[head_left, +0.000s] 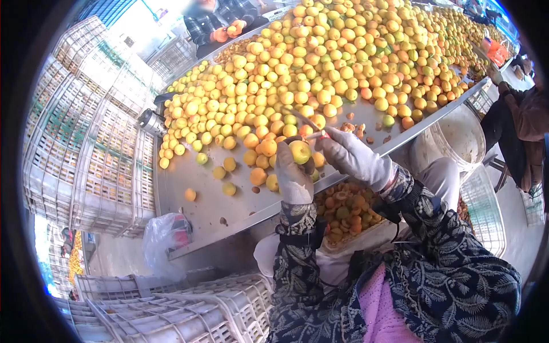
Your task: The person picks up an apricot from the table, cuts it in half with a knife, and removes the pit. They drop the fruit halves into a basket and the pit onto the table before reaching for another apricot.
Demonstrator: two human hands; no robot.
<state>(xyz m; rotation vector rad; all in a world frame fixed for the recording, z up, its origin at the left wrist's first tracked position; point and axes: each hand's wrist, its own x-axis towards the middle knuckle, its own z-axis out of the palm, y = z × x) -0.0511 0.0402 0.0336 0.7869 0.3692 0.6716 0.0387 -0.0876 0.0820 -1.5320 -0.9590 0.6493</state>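
Note:
My left hand [293,177], in a pale, stained work glove, is closed around a yellow-green apricot [299,152] just above the near edge of the metal table. Gloved too, my right hand [355,158] grips a knife [307,120] whose blade points up and to the left, over the fruit behind. The knife's handle is mostly hidden in my fingers. Beyond both hands a large heap of yellow and orange apricots [343,57] covers much of the table [177,214]. A few loose apricots and pits lie near my left hand.
Below the table edge, by my lap, sits a crate of cut apricots [343,212]. Stacked plastic crates [86,137] rise at left, and more crates [189,311] lie lower left. A plastic bag [163,235] hangs at the table corner. A white bucket [457,134] stands right; other people work around the table.

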